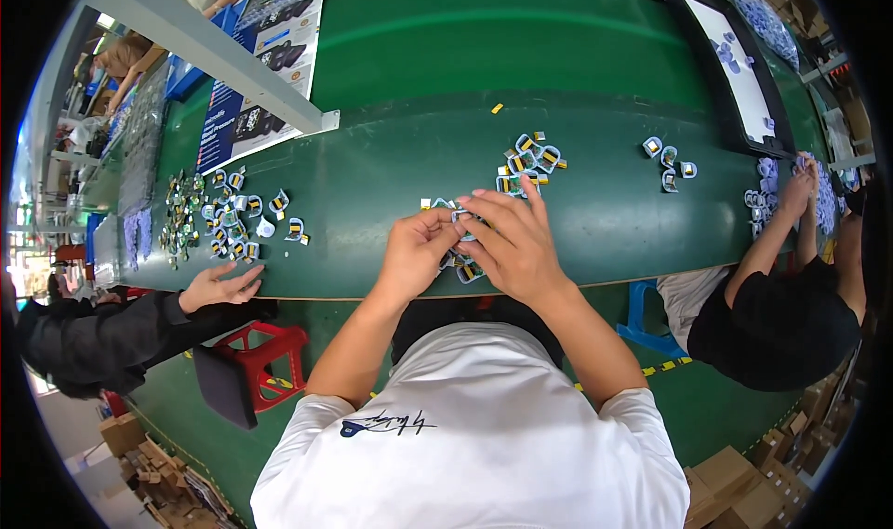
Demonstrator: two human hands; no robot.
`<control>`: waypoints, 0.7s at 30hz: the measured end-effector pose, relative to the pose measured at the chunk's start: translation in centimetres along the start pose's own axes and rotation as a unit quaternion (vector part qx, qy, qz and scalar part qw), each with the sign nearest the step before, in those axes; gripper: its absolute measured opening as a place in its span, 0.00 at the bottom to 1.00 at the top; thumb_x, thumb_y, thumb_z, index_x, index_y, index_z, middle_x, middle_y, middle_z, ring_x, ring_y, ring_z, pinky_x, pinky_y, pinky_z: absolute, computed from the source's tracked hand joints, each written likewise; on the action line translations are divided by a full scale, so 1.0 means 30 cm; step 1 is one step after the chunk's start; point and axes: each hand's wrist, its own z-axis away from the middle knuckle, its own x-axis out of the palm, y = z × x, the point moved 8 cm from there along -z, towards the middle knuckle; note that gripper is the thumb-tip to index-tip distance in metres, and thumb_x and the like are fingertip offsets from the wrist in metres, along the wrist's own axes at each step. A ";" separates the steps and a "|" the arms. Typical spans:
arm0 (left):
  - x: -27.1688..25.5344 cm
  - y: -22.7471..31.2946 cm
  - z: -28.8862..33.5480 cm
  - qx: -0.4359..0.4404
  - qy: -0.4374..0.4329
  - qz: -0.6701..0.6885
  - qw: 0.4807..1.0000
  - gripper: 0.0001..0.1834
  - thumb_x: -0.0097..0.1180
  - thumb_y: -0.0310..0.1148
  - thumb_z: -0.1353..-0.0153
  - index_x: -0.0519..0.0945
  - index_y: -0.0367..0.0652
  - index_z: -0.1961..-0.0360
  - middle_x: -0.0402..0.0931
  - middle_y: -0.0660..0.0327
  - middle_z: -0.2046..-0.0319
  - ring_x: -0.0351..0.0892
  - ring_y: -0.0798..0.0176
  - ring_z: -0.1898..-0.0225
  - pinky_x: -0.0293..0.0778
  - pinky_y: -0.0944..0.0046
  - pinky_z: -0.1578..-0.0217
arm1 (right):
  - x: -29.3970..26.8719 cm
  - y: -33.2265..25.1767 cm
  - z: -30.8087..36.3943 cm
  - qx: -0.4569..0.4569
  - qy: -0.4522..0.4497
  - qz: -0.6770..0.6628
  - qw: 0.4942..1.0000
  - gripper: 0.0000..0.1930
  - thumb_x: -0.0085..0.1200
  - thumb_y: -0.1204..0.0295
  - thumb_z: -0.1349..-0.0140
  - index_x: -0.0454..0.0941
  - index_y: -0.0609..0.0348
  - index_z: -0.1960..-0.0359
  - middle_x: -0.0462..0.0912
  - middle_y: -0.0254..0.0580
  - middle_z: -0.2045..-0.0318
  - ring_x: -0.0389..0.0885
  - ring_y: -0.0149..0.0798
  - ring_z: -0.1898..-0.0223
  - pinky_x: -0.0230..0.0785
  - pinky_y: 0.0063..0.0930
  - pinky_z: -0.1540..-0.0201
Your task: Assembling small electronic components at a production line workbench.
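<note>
Close together above the near part of the green table [372,175], my left hand [416,250] and my right hand [519,250] meet at their fingertips. Both pinch one small pale-blue plastic part [457,216], mostly covered by the fingers. Under and in front of the hands lie more such parts [468,270], partly hidden by them. Just beyond my right hand is a heap of white-rimmed plastic parts [526,160] with yellow-and-black pieces in them. A lone yellow piece [497,108] rests farther back.
To the left are a pile of plastic parts [228,217] and one of green circuit boards [181,213], near a co-worker's hand [219,287]. A few parts [669,160] lie at right, before a black-framed tray [744,92]. Another person [791,324] works there. A metal post [214,59] stands over a poster.
</note>
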 end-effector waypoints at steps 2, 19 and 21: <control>-0.001 0.005 0.000 0.005 -0.003 -0.008 1.000 0.07 0.59 0.22 0.27 0.86 0.30 0.54 0.86 0.62 0.62 0.81 0.74 0.62 0.78 0.71 0.61 | 0.000 0.002 -0.003 0.001 0.000 0.011 1.000 0.18 0.71 0.68 0.42 0.86 0.55 0.50 0.84 0.37 0.41 0.80 0.47 0.38 0.53 0.64 0.25; -0.038 0.014 -0.001 0.040 0.041 -0.125 0.990 0.10 0.61 0.24 0.27 0.86 0.30 0.50 0.87 0.60 0.63 0.83 0.72 0.64 0.80 0.70 0.64 | 0.047 -0.002 0.014 0.002 -0.043 0.041 0.998 0.21 0.69 0.68 0.41 0.85 0.55 0.45 0.79 0.42 0.35 0.77 0.49 0.34 0.53 0.65 0.25; -0.054 0.009 -0.008 0.038 0.041 -0.122 0.991 0.10 0.62 0.26 0.28 0.87 0.31 0.51 0.87 0.61 0.65 0.84 0.72 0.67 0.79 0.70 0.65 | 0.052 -0.004 0.007 0.004 -0.058 0.060 0.996 0.22 0.69 0.68 0.41 0.84 0.55 0.44 0.78 0.43 0.33 0.76 0.49 0.33 0.52 0.65 0.25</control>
